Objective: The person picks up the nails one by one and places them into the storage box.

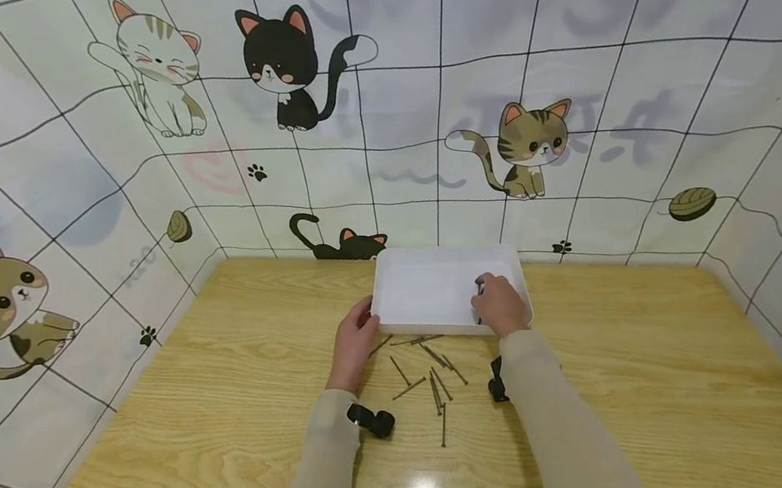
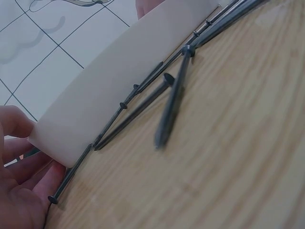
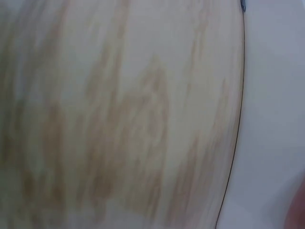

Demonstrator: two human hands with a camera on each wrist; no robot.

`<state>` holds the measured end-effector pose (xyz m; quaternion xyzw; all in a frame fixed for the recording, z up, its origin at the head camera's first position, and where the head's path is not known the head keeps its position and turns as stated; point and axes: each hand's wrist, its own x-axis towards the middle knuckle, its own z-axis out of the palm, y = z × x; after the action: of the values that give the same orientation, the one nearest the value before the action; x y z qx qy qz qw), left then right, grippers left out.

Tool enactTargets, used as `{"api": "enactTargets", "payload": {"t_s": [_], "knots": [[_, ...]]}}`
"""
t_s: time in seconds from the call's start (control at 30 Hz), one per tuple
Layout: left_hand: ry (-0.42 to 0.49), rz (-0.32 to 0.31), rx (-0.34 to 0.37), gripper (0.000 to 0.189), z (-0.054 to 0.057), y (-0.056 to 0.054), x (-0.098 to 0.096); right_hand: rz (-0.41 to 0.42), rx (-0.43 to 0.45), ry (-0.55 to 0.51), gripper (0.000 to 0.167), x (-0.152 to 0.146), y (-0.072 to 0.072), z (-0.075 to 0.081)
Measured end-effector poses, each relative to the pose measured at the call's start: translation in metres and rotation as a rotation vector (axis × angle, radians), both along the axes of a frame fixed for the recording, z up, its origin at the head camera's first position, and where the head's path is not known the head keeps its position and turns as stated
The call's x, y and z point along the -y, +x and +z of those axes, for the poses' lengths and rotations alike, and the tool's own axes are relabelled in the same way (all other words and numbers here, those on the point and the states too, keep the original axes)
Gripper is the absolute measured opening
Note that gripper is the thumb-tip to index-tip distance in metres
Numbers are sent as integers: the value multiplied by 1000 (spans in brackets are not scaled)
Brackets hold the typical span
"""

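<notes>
A shallow white tray (image 1: pixel 422 287) lies on the wooden table against the back wall. My left hand (image 1: pixel 353 344) grips its front left corner; in the left wrist view, the fingers (image 2: pixel 16 121) bend around the tray's end wall. My right hand (image 1: pixel 499 304) is over the tray's right part, fingers curled, with a dark nail (image 1: pixel 480 289) showing at the fingertips; most of it is hidden. Several dark nails (image 1: pixel 436 390) lie scattered in front of the tray, some crossing one another. One nail (image 2: pixel 71 174) lies right beside the left fingers.
The wooden table (image 1: pixel 247 391) runs out to both sides. A cat-patterned wall covering (image 1: pixel 411 112) stands close behind the tray and along both sides. The right wrist view shows mostly blurred tabletop (image 3: pixel 119 119) and the tray's side wall (image 3: pixel 271 95).
</notes>
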<state>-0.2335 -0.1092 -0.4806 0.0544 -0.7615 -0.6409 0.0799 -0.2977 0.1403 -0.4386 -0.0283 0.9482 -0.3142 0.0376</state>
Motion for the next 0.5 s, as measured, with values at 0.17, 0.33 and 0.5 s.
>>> {"api": "enactTargets", "payload": {"t_s": [0.17,0.33,0.5], "knots": [[-3,3,-1,42,2,-1,0,7,-35,-14,33,-1,0,-2],[-3,-2,-6,41,2,-1,1,-9,-81,-55,31,-4,-2,-5],[3,-11,-5,42,2,0,2,-6,-128,-129,32,-6,-1,-2]]}}
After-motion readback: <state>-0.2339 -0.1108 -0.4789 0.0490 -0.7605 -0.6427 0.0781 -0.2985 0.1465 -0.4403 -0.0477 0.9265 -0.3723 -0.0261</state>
